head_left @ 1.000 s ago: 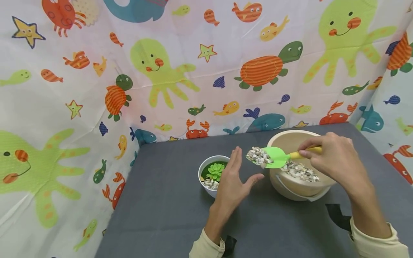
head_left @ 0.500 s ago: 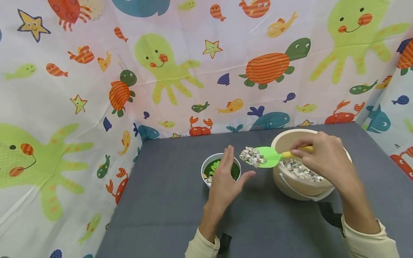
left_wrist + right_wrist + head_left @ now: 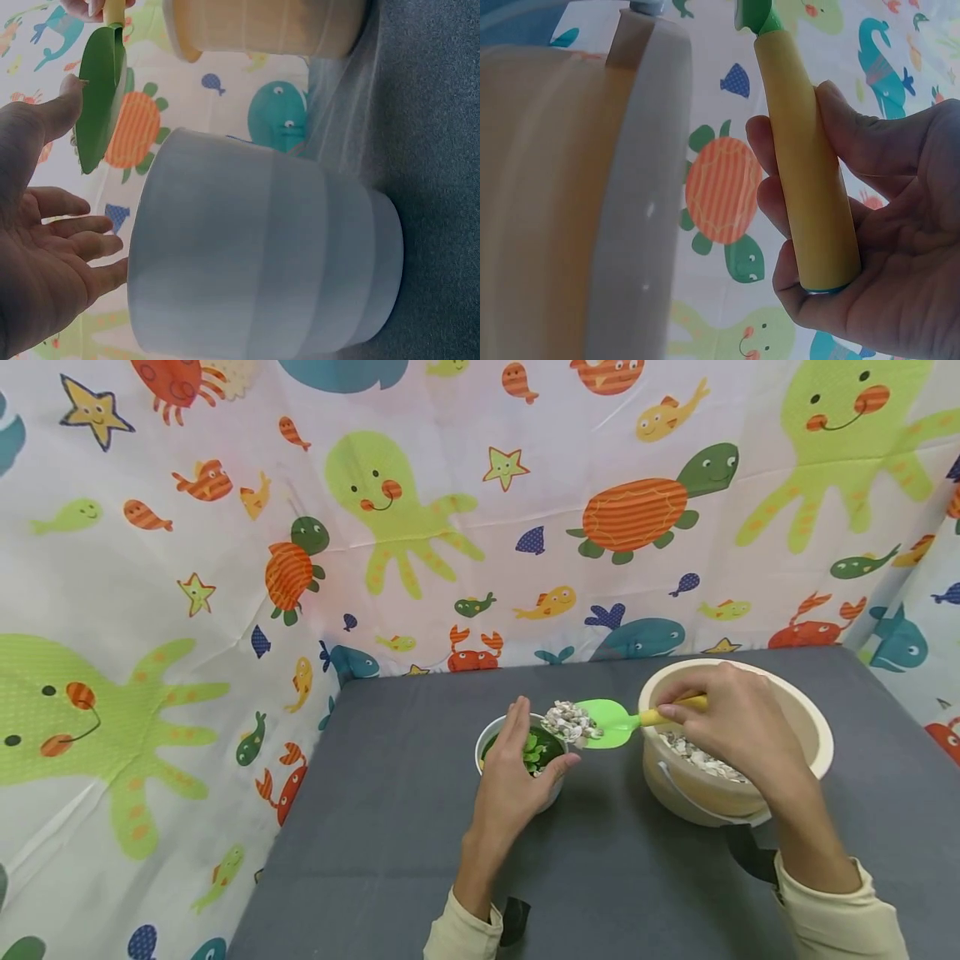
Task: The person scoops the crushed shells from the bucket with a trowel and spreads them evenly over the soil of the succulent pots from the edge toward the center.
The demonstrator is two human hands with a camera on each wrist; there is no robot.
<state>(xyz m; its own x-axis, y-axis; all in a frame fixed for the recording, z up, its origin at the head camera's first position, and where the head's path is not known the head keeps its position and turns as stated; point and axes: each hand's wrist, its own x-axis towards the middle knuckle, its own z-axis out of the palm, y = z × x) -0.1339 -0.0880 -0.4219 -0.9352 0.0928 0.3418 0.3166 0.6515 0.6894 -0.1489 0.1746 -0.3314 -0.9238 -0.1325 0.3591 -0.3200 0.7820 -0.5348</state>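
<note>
My right hand point(image 3: 738, 722) grips the yellow handle of a small trowel point(image 3: 613, 724). Its green blade carries a heap of pale shell or stone chips point(image 3: 567, 723), with the tip at the right rim of a white pot point(image 3: 225, 247). Inside that pot are a green succulent point(image 3: 534, 752) and dark green filling, partly hidden by my left hand point(image 3: 508, 789). The left hand's fingers are extended by the near side of the rim, thumb apart; whether they touch it, I cannot tell. In the right wrist view, fingers and thumb wrap the handle point(image 3: 806, 172).
A cream bucket point(image 3: 697, 800) with more chips point(image 3: 705, 758) stands on the right, below my right hand, its pale bail handle hanging in front. Grey cloth point(image 3: 375, 827) covers the table. A sea-animal curtain point(image 3: 450, 527) rises behind and at the sides.
The loaded trowel has moved left from over the bucket to the pot's rim. My left hand has shifted slightly left in view, uncovering the pot's right side.
</note>
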